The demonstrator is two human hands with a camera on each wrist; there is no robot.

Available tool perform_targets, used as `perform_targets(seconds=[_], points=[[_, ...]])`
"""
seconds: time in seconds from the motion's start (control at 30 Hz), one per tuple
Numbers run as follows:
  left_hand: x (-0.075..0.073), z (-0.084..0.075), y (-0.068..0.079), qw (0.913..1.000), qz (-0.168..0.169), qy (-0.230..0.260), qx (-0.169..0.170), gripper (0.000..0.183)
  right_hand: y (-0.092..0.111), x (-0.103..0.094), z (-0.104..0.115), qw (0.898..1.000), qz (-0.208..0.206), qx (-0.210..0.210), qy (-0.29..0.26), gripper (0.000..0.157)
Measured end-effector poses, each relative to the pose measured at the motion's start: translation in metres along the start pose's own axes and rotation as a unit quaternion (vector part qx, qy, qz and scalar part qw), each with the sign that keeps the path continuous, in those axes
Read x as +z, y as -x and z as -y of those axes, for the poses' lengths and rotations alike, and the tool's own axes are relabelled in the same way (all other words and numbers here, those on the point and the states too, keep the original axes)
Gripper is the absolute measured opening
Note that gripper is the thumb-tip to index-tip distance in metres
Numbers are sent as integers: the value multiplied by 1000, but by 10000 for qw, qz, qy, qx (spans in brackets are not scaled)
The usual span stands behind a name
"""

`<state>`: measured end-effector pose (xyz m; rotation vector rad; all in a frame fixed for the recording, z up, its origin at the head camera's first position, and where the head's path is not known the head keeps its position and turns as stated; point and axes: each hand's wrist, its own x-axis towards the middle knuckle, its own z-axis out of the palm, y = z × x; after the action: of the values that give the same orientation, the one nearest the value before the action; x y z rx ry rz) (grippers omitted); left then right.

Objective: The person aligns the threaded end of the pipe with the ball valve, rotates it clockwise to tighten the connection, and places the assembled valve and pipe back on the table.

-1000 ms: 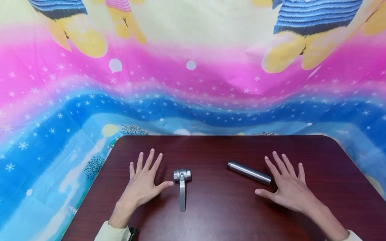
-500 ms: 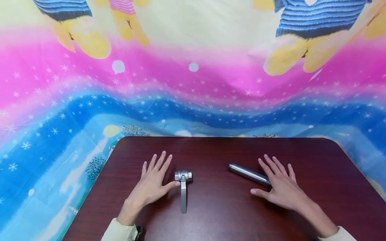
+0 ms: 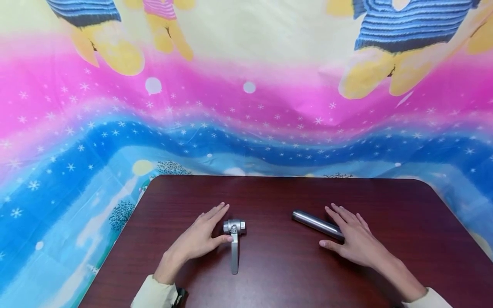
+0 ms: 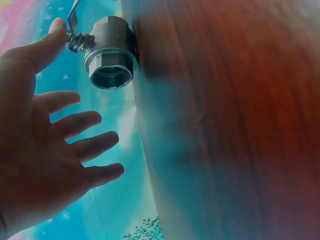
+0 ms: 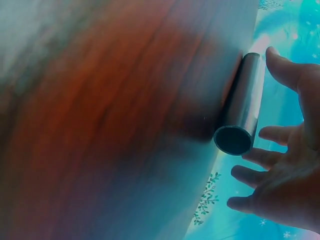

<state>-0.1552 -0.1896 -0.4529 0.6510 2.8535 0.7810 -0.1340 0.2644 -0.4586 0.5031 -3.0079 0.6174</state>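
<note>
A steel ball valve [image 3: 234, 227] with a flat lever handle [image 3: 234, 256] lies on the table, its handle pointing toward the near edge. Just left of it hovers my left hand [image 3: 196, 239], fingers extended and thumb beside the handle; whether the thumb touches is unclear. The left wrist view shows the valve's threaded opening [image 4: 111, 78] beyond the loose fingers [image 4: 95, 145]. On the right a smooth metal tube [image 3: 316, 223] lies at a slant. My right hand [image 3: 358, 239] is over its near end, which it hides. In the right wrist view the tube's hollow end [image 5: 233, 140] faces the spread fingers.
The dark red-brown wooden table [image 3: 269, 278] has rounded far corners. Behind it hangs a patterned curtain [image 3: 246, 115] in pink and blue with snowflakes. Pale sleeves [image 3: 154, 293] cover both forearms, and a dark band [image 3: 180, 296] shows at the left wrist.
Both hands have moved inward, the left toward the valve and the right toward the tube. Their spread fingers have drawn closer together. Valve and tube stay in place.
</note>
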Motion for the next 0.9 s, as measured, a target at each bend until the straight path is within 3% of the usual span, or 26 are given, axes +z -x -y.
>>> perform_targets(seconds=[0.27, 0.9], points=[[-2, 2, -4, 9983, 116, 426, 373, 85, -3, 1, -1, 9999, -39, -84, -96, 92], [0, 9, -9, 9962, 264, 597, 578, 65, -5, 5, 2, 9995, 91, -97, -292, 73]])
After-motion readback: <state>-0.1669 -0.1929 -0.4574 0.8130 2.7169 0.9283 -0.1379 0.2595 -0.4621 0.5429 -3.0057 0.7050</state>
